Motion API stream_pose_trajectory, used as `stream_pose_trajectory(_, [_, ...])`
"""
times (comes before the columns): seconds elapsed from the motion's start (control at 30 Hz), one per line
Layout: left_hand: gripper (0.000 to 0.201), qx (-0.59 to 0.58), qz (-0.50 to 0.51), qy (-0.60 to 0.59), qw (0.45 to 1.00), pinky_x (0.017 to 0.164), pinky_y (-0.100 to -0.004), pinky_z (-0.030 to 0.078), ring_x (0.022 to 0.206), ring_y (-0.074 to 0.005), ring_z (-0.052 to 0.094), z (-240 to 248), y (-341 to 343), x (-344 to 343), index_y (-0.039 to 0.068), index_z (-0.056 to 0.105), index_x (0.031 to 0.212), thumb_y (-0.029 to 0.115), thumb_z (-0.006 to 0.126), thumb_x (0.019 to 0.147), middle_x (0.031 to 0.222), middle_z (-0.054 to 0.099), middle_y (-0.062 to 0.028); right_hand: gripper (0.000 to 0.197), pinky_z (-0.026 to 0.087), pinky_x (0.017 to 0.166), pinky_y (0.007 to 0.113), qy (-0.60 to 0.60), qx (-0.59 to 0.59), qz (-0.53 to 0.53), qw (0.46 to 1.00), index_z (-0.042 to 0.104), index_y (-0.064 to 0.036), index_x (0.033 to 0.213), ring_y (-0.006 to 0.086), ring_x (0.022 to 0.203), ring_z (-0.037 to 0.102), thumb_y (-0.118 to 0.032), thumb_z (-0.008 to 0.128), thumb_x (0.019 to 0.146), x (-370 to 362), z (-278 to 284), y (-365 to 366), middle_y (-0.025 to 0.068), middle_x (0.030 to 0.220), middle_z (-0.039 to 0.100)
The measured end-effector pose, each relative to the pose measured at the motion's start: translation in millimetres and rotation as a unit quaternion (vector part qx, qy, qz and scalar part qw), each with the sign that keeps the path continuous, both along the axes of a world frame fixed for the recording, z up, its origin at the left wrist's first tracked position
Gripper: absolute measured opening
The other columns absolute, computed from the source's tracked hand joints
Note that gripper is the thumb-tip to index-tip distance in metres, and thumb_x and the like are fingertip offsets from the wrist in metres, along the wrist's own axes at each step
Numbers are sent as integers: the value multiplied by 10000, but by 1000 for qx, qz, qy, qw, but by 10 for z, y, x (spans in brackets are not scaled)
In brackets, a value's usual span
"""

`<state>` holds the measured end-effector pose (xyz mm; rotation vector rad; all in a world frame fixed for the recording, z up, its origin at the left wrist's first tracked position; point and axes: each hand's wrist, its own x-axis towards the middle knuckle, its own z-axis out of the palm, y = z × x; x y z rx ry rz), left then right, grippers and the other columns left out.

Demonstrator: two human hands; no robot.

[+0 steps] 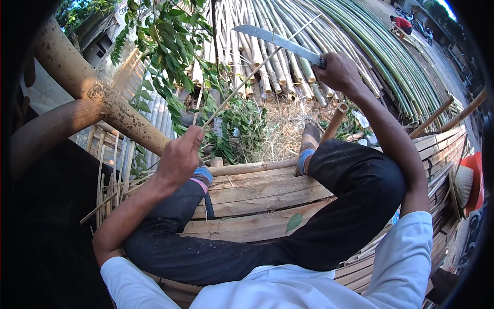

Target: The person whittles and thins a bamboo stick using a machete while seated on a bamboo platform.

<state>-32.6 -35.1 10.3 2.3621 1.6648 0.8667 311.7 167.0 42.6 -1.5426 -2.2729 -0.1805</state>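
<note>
My right hand is closed around the dark handle of a machete, held up with its long blade pointing left. A thin bamboo strip slants up and to the right from my left hand, whose fingers are closed on its lower end. The strip crosses the blade in this view; whether the two touch I cannot tell. A second thin piece rises almost straight up beside my left hand, and its lower end is hidden there. Both hands are above my bent legs.
I sit on a bamboo slat platform with a green leaf on it. Beyond lie many bamboo poles. A thick bamboo post and leafy branches stand left. A hat is at right. Another person crouches far off.
</note>
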Motion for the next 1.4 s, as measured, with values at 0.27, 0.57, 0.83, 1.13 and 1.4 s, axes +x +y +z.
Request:
stream_pose_trajectory(0.27, [79,-5,6,34,999,474,-496,376,575,-444,539,2,-79,-101,55,475,965,130,454,951,601,521,-223,271,448,473,347,59,-50,-99,992,644,-67,688,176,462,570,-291,537,798,568,25,415,91,554,594])
stream_pose_trajectory(0.57, [152,-83,-3,-20,996,496,-449,374,606,-426,557,-166,-36,-283,33,478,937,168,421,977,618,525,-188,216,311,417,256,609,-203,-178,746,523,-92,702,68,389,350,-266,584,814,1480,-224,613,-48,515,396])
stream_pose_trajectory(0.83, [253,-171,4,-130,977,521,-315,340,546,-138,377,-180,57,-225,40,476,906,264,404,1000,596,381,-38,193,284,407,241,555,-259,51,789,525,-32,780,50,409,332,-207,590,830,305,107,196,-57,518,366])
stream_pose_trajectory(1.13, [292,-316,-50,-326,889,462,-203,243,542,-35,279,-135,26,-262,90,440,852,325,371,1011,619,302,64,308,388,468,292,319,-281,166,890,602,-1,711,112,476,493,-287,598,826,-484,29,-270,38,561,536])
stream_pose_trajectory(1.4, [286,-366,-39,-409,835,401,-197,173,460,-24,216,-55,50,-185,103,425,894,357,360,1008,594,283,66,210,459,542,381,13,-106,261,959,666,-37,784,241,508,600,-247,647,792,-806,128,-641,106,572,597])
